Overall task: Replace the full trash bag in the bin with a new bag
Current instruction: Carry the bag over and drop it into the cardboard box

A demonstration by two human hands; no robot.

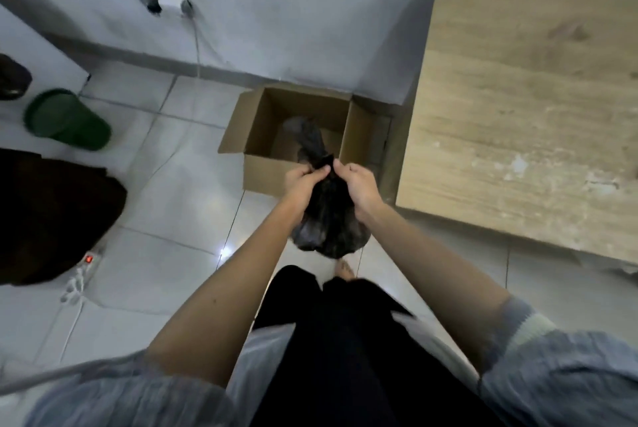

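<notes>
The full black trash bag (329, 223) hangs in front of your legs, above the tiled floor (179, 192). Your left hand (303, 181) and right hand (357, 185) pinch its gathered neck. Just beyond, an open cardboard box (262, 168) holds another dark bag (309, 138).

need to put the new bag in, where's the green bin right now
In the head view the green bin is at far left, tipped on the tiled floor near the wall, left of the cardboard box and beyond the dark cloth.
</notes>
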